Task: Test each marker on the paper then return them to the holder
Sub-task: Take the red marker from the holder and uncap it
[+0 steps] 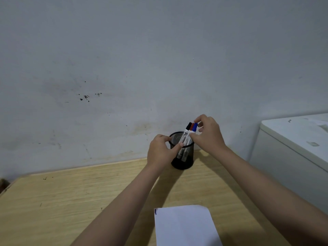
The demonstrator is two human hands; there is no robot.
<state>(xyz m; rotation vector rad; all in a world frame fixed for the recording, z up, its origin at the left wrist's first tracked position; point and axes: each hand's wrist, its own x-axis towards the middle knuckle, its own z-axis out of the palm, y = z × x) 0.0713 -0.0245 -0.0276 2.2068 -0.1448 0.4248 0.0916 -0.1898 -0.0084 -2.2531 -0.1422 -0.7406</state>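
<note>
Hands work at a mesh holder (184, 157) near the tabletop's (71, 201) far edge: left hand (162, 151) grips its rim to steady it, right hand (208, 134) pinches the blue-capped marker (194, 128); paper (186, 226) waits at the near edge.

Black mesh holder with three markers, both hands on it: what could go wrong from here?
1. The black mesh holder stands near the back edge of the wooden table; if the left hand loosens, pulling a marker could tip it.
2. The right hand pinches at the blue-capped marker, packed against the red-capped and black-capped ones; a neighbour may lift too.
3. The white paper sheet is unweighted and already bears a blue stroke; it may slide during testing.
</note>
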